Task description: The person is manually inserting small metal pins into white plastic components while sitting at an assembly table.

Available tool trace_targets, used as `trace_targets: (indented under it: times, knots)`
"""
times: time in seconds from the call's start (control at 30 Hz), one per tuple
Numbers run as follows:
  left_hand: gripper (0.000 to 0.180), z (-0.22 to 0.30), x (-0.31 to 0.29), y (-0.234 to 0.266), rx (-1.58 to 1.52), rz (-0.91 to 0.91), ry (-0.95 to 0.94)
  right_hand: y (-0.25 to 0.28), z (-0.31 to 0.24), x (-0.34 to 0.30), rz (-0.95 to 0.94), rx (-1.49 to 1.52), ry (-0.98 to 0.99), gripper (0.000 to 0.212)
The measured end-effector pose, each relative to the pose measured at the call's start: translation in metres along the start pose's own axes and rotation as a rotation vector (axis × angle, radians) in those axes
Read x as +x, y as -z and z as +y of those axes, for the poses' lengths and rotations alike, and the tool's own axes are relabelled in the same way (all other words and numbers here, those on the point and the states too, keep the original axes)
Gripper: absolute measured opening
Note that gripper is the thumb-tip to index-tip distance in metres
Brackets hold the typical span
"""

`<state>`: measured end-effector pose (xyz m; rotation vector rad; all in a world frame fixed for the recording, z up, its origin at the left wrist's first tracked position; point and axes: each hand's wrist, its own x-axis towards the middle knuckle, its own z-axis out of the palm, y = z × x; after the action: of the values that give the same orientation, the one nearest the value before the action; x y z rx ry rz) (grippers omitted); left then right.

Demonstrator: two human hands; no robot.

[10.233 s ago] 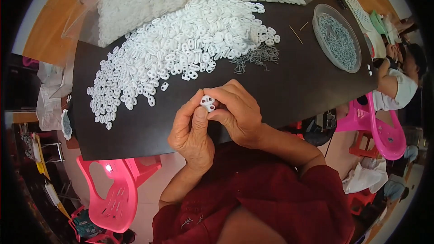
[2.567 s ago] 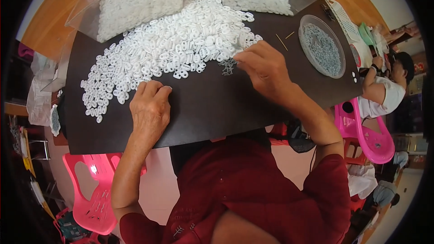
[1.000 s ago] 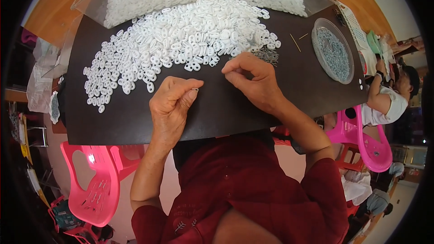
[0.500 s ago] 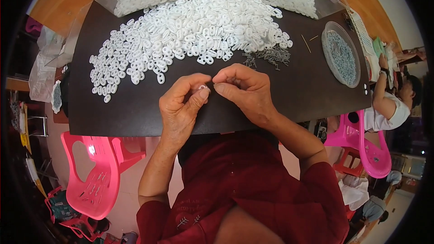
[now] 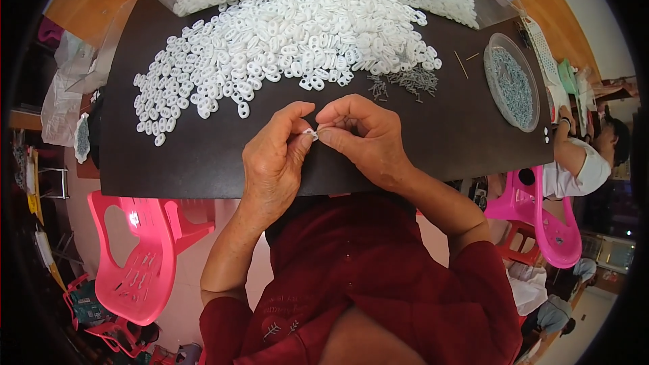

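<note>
Both hands have met at frame centre: my left hand (image 5: 274, 162) and right hand (image 5: 362, 138) pinch one white plastic ring (image 5: 309, 134) between fingertips. A loose pinch could drop it onto the dark table (image 5: 203, 162).

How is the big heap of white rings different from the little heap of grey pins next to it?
The white rings form a wide heap spreading across most of the dark board; the grey pins make only a small patch by its right end. The rings are chunky white ovals with holes; the pins are thin, dark and straight. The hands pinch one white piece over the board, not a loose pin. Both heaps lie loose on the same board.
</note>
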<state>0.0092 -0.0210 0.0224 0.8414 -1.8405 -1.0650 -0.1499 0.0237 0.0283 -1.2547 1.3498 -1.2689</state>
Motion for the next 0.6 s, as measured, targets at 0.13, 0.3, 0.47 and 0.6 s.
trace_targets:
  times: [0.13,0.3,0.47,0.6]
  knots:
    - [0.037,-0.0011,0.0002,0.0013,0.039,-0.013,-0.045,-0.0010,0.0003,0.0007,-0.013,-0.018,-0.003,0.014]
    - [0.038,0.0029,0.0033,0.0024,0.122,-0.028,-0.122,-0.0011,-0.0020,0.0020,-0.024,-0.136,0.037,0.014]
    - [0.041,0.0029,0.0046,0.0053,0.125,-0.036,-0.136,-0.0025,0.0000,0.0057,-0.051,-0.254,0.150,0.014]
    - [0.039,-0.0012,0.0030,0.0050,0.078,0.009,-0.084,-0.0052,0.0014,0.0055,-0.022,-0.228,0.146,0.015]
